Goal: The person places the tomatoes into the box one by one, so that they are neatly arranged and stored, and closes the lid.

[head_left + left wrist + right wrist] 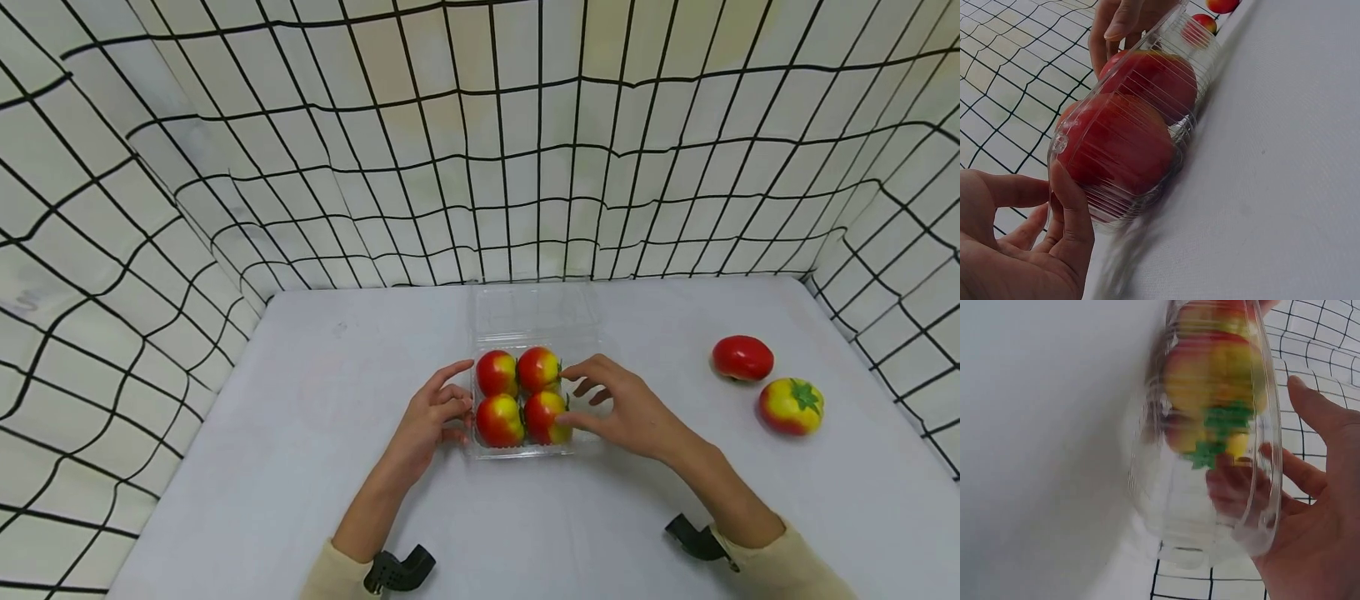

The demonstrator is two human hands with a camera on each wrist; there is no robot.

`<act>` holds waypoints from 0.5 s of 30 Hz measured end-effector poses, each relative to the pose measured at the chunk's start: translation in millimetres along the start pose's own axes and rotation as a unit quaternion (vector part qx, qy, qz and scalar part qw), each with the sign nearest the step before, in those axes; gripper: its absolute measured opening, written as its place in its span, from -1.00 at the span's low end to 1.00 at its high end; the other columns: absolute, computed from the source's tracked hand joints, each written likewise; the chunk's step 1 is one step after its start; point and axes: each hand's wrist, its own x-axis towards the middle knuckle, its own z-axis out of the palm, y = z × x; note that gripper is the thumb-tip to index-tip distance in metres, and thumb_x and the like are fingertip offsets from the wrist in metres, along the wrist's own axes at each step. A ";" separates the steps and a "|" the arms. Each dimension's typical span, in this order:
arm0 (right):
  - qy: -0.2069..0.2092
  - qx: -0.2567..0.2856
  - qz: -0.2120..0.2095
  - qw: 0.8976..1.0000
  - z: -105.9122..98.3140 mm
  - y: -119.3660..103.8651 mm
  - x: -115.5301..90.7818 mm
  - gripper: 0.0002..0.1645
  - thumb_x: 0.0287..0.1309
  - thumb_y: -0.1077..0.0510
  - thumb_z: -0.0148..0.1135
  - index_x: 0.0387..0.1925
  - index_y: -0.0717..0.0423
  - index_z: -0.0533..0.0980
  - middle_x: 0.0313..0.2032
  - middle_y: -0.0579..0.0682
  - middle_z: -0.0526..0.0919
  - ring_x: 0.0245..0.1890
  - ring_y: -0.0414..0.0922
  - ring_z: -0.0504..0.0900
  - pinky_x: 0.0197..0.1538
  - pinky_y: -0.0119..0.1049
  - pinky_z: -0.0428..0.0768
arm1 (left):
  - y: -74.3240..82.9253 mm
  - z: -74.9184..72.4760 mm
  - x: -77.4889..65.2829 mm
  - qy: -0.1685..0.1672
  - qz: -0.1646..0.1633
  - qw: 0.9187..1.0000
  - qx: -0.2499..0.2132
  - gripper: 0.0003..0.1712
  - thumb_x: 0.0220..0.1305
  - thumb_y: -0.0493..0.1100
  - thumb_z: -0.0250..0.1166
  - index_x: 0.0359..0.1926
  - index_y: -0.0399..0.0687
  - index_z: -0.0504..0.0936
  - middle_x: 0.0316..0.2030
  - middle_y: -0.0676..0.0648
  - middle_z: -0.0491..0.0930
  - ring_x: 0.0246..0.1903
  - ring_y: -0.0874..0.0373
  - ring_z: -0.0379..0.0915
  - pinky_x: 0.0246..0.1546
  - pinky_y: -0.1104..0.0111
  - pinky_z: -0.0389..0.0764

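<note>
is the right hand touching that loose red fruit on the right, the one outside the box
Apart: the head view plainly shows a stretch of white tabletop between the right hand and the loose red fruit.

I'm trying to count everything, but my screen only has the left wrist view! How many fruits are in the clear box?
Observer: Four tomato-like fruits, sitting two by two.

Operator: Wow! And is the box closed on top?

Observer: No, the clear plastic lid is folded open on the side farther from the person.

Operator: Cool! What's lying way over on the right?

Observer: A yellow-and-red tomato-like fruit with its green leafy top showing.
</note>
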 end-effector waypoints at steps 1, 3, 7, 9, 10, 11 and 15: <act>0.009 0.001 -0.004 1.000 -2.6 0.7 -0.2 -0.36 0.10 -0.02 0.58 0.20 0.01 0.57 0.08 0.08 0.65 0.00 0.01 0.72 0.05 -0.05 0.77 | 0.2 -0.1 0.2 0.000 -0.001 1.000 -0.001 -0.41 0.50 -0.27 0.14 0.48 0.19 0.39 -0.31 0.06 0.57 -0.41 0.16 0.49 -0.42 0.43 0.67; 0.027 -0.001 -0.010 1.000 -8.0 2.6 -0.6 -0.42 0.12 0.01 0.57 0.17 -0.02 0.59 0.06 0.06 0.66 -0.01 0.01 0.73 0.04 -0.07 0.78 | 0.5 -0.3 0.2 -0.002 -0.001 1.000 -0.001 -0.41 0.51 -0.26 0.13 0.47 0.21 0.39 -0.31 0.06 0.57 -0.40 0.16 0.49 -0.41 0.43 0.67; 0.052 -0.015 -0.006 0.999 -18.6 8.1 -1.5 -0.51 0.17 0.02 0.53 0.13 -0.07 0.60 0.05 -0.01 0.67 -0.01 0.00 0.74 0.04 -0.11 0.77 | 0.5 -1.1 -0.3 -0.004 -0.002 1.000 -0.001 -0.41 0.51 -0.26 0.12 0.49 0.20 0.38 -0.29 0.05 0.57 -0.40 0.16 0.49 -0.41 0.43 0.67; 0.062 -0.024 -0.001 0.998 -23.9 11.3 -2.1 -0.53 0.20 0.02 0.52 0.12 -0.08 0.61 0.06 -0.04 0.67 -0.01 0.01 0.74 0.05 -0.14 0.77 | 0.5 -1.7 -0.6 -0.004 -0.003 1.000 -0.003 -0.40 0.51 -0.26 0.12 0.49 0.19 0.37 -0.28 0.04 0.57 -0.40 0.16 0.49 -0.42 0.43 0.67; 0.067 -0.028 0.003 0.997 -26.6 12.8 -2.6 -0.53 0.20 0.01 0.51 0.12 -0.07 0.61 0.06 -0.05 0.67 0.00 0.01 0.74 0.05 -0.16 0.77 | 0.4 -1.9 -0.8 -0.003 -0.003 1.000 -0.004 -0.40 0.51 -0.26 0.12 0.49 0.18 0.37 -0.28 0.04 0.57 -0.41 0.17 0.49 -0.42 0.43 0.68; 0.072 -0.031 0.007 0.997 -29.3 14.3 -3.2 -0.54 0.21 0.01 0.51 0.12 -0.08 0.61 0.06 -0.06 0.66 0.00 0.01 0.74 0.05 -0.20 0.76 | 0.4 -2.1 -0.8 -0.003 -0.003 1.000 -0.004 -0.40 0.51 -0.26 0.12 0.49 0.18 0.38 -0.28 0.04 0.57 -0.41 0.17 0.50 -0.42 0.43 0.68; 0.094 -0.038 0.021 0.995 -39.6 20.3 -6.6 -0.57 0.22 0.03 0.49 0.10 -0.06 0.61 0.05 -0.04 0.67 0.01 0.02 0.73 0.04 -0.41 0.71 | 0.5 -1.9 0.0 -0.012 0.000 1.000 -0.004 -0.40 0.51 -0.26 0.13 0.51 0.13 0.36 -0.29 0.05 0.57 -0.41 0.18 0.49 -0.42 0.44 0.67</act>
